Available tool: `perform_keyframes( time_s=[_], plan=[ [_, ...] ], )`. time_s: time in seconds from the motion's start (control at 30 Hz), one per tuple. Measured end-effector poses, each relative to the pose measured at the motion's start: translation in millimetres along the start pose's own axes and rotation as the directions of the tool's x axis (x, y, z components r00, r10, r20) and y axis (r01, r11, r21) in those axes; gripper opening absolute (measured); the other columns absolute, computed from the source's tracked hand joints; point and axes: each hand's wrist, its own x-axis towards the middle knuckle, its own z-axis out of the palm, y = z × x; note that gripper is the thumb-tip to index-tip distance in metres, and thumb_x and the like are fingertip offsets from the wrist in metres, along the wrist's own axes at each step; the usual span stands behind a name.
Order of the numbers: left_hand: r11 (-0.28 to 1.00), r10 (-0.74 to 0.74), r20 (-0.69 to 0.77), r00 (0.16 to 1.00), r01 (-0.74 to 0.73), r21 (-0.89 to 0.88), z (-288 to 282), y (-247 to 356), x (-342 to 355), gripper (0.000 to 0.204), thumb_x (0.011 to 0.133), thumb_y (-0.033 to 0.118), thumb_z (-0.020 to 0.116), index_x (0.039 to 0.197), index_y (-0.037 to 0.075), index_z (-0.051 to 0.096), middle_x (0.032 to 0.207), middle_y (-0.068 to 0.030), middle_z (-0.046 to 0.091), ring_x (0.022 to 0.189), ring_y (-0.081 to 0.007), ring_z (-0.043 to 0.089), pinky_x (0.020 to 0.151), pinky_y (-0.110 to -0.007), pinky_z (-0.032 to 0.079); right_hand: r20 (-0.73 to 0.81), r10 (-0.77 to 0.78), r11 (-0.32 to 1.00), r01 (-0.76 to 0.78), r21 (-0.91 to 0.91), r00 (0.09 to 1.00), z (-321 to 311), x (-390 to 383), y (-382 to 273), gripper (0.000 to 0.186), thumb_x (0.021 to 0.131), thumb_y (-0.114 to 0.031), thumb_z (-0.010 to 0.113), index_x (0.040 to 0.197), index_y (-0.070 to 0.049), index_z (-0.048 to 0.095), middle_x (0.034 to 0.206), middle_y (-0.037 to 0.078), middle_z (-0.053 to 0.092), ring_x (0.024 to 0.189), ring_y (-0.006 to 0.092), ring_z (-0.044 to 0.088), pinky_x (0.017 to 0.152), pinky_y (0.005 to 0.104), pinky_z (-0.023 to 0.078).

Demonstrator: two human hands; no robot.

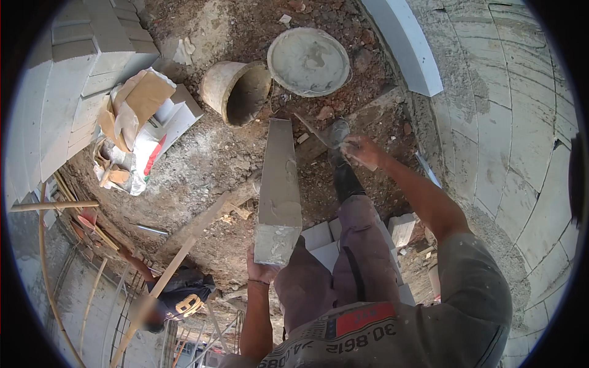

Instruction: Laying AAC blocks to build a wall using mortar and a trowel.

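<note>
A long pale grey block (279, 168), its upper face coated with smooth mortar, stands upright in front of me. My left hand (262, 268) grips the block at its near end. My right hand (363, 150) is closed on a trowel-like tool (316, 132), held out over my right boot (343, 176), to the right of the block; the tool's exact shape is hard to make out. Beyond the block's far end lie a tipped bucket (215, 86) with mortar-stained inside and a round tub of grey mortar (307, 61).
Stacked blocks (73, 55) line the left, beside torn paper bags (132, 110). A block wall (515, 122) rises on the right. A co-worker (181, 303) works at lower left near bamboo poles and rebar. A board (193, 239) crosses the rubble ground. More blocks lie behind my legs.
</note>
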Motion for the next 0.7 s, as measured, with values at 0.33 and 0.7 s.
perform_keyframes(
  time_s=[0.33, 0.7],
  plan=[
    [0.99, 0.14, -0.209, 0.968, -0.14, 0.011, -34, -17, 8, 0.061, 0.088, 0.047, 0.062, 0.133, 0.007, 0.06, 0.13, -0.0092, 0.065, 0.118, -0.0285, 0.062, 0.102, -0.048, 0.049, 0.042, -0.354, 0.39, 0.188, -0.901, 0.934, 39, 294, 52, 0.013, 0.088, -0.012, 0.061, 0.09, -0.006, 0.072, 0.107, 0.013, 0.071, 0.1, 0.0274, 0.068, 0.096, 0.0389, 0.052],
    [0.985, 0.17, -0.195, 0.966, -0.171, 0.009, -49, -18, 3, 0.061, 0.089, 0.046, 0.066, 0.134, 0.006, 0.059, 0.129, -0.0096, 0.066, 0.117, -0.0281, 0.063, 0.102, -0.046, 0.05, 0.214, -0.333, 0.675, 0.391, -0.626, 0.918, 35, 237, 49, 0.04, 0.094, -0.038, 0.063, 0.114, -0.005, 0.072, 0.107, 0.019, 0.072, 0.106, 0.0351, 0.067, 0.095, 0.0418, 0.051]
  ],
)
